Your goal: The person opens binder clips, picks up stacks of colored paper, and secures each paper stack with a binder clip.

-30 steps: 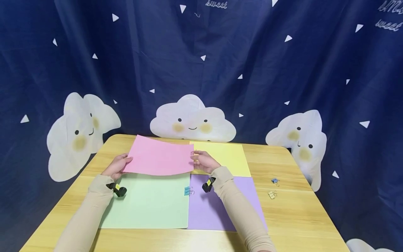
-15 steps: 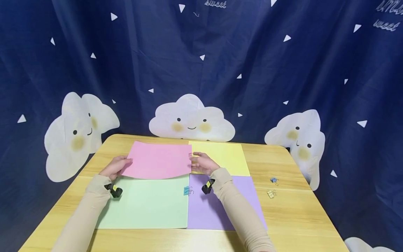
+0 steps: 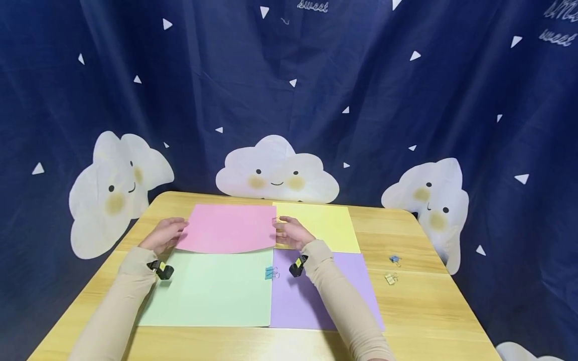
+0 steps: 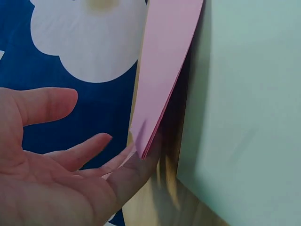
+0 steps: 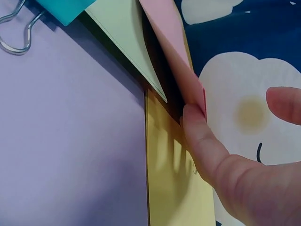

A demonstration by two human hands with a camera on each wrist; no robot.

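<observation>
A pink stack of paper (image 3: 230,228) lies at the far left, its near edge bowed up above the light green paper (image 3: 212,291). My left hand (image 3: 164,234) is at its left edge; in the left wrist view, the thumb stands apart and extended fingers touch the pink corner (image 4: 149,127) from below. At the right edge is my right hand (image 3: 293,233). One straight fingertip meets the pink edge in the right wrist view, with the thumb (image 5: 287,106) held away. A thin wire clip handle (image 3: 276,219) shows beside these fingers.
Yellow paper (image 3: 320,225) lies at the far right and purple paper (image 3: 356,296) nearer. A teal binder clip (image 3: 269,273) sits on the green paper's right edge. Loose blue (image 3: 395,259) and pale yellow (image 3: 390,279) binder clips lie on the wooden table (image 3: 433,311).
The pink stack has come down flatter, its far left corner no longer raised. My left thumb has come off the stack and that hand has shifted slightly left. The right hand has barely moved.
</observation>
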